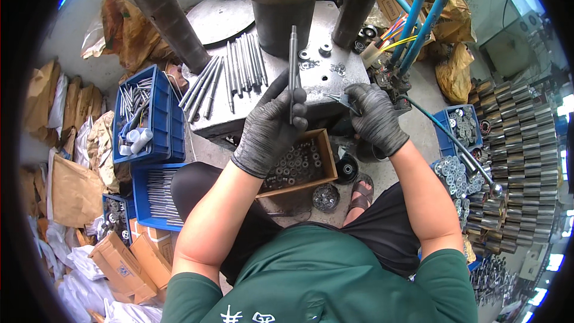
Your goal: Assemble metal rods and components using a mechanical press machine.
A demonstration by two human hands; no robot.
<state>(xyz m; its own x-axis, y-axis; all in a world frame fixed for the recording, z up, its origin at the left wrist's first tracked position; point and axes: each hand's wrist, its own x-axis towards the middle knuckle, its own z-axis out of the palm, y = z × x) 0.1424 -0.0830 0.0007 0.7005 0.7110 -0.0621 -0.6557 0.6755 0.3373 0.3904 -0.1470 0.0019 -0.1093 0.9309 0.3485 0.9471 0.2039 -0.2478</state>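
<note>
Both my hands wear dark grey gloves. My left hand is wrapped round a slim metal shaft, which it holds nearly upright over the front of the metal worktable. To its right, my right hand grips a small pair of pliers, their jaws toward the shaft but apart from it. Several similar shafts lie side by side on the table, left of the held one. Small retaining rings and a bearing rest on the table behind the pliers.
A thick press column stands behind the shafts. Below my hands is a wooden box of small round parts. Blue bins of shafts and parts stand left. Metal cylinders are stacked at right, near a ball-ended lever.
</note>
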